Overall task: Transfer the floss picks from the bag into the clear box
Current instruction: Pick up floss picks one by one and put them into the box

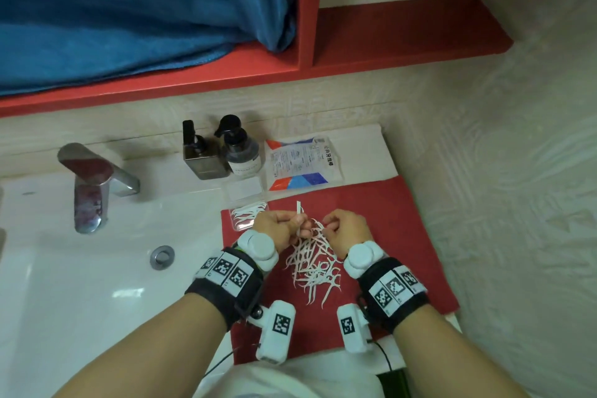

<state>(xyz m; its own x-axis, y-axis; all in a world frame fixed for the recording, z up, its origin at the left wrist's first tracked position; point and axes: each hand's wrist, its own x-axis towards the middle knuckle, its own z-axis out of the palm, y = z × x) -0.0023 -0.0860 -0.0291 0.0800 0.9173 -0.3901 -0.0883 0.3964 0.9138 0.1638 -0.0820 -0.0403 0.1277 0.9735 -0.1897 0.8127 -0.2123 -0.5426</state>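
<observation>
Clear plastic box (247, 203) at 10 o'clock of the hands, some white floss picks inside. Left hand (280, 229): grip curled around several picks. Loose white floss picks (315, 268) piled on red mat (403, 236). Right hand (347, 229): grip pinches picks. Printed bag (302, 162) at 12 o'clock.

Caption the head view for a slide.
Both hands, left hand and right hand, gather floss picks on a red mat beside the clear box.

Bare red mat (403, 236) lies right of the floss picks (311, 265); clear box (247, 203) at its far-left corner, two pump bottles (226, 152) behind.
</observation>
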